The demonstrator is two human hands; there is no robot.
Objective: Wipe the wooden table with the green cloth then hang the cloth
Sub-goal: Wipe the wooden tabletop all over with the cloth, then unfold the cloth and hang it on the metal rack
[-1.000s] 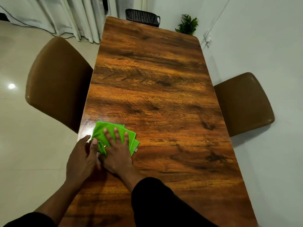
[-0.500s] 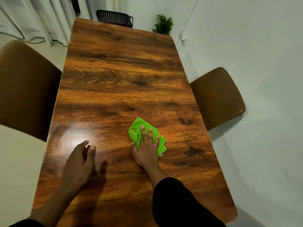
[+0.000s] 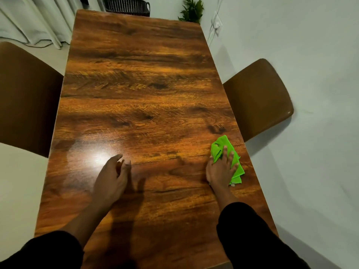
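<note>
The long wooden table (image 3: 139,90) fills the middle of the view. A bright green cloth (image 3: 220,147), bunched and folded, lies on it close to the right edge. My right hand (image 3: 220,170) presses flat on the cloth, fingers spread, covering its near half. My left hand (image 3: 113,177) rests on the bare tabletop left of centre, fingers loosely curled, holding nothing.
A brown chair (image 3: 260,100) stands at the table's right side against the white wall, another brown chair (image 3: 25,94) at the left. Beyond the far end are a dark woven basket (image 3: 127,6), a small green plant (image 3: 191,10) and pale curtains (image 3: 35,18).
My right hand has slid the green cloth from the table's left edge across to its right edge. My left hand let go of the cloth and stayed on the table.
</note>
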